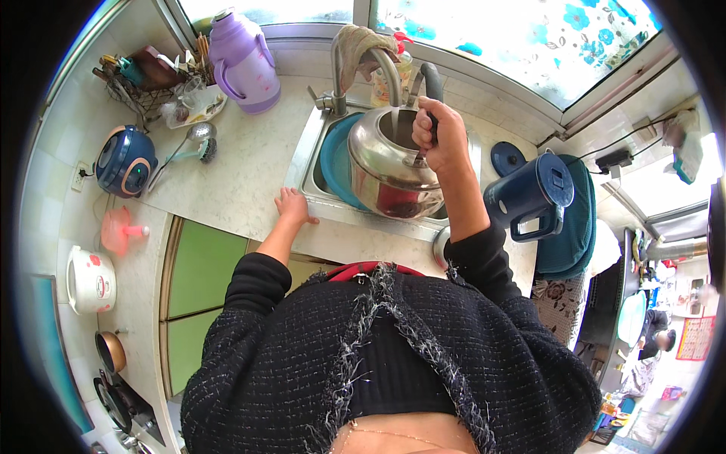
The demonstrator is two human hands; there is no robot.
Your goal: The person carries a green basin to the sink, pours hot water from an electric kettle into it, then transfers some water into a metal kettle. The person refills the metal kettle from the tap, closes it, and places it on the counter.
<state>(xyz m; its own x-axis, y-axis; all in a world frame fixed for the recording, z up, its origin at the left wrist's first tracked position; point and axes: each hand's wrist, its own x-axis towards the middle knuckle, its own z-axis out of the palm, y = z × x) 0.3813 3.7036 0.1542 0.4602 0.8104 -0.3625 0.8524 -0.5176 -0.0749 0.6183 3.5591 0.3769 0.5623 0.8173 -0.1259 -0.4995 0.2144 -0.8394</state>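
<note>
My right hand [439, 133] grips the dark arched handle of a large stainless steel kettle [377, 164], holding it over the sink [309, 176]. Water runs from the curved faucet [387, 74] into the kettle's uncovered mouth. A beige cloth [363, 48] hangs over the faucet. Partly hidden behind the kettle, a blue plastic basin [336, 159] sits in the sink. My left hand [294, 207] rests with fingers apart on the counter at the sink's front left corner, holding nothing.
A blue electric kettle [527, 196] and a round blue lid [507, 159] stand right of the sink. To the left are a purple thermos [244, 68], a skimmer [201, 131], a scrub brush [207, 150] and a blue rice cooker [125, 162]. Another person [657, 335] is far right.
</note>
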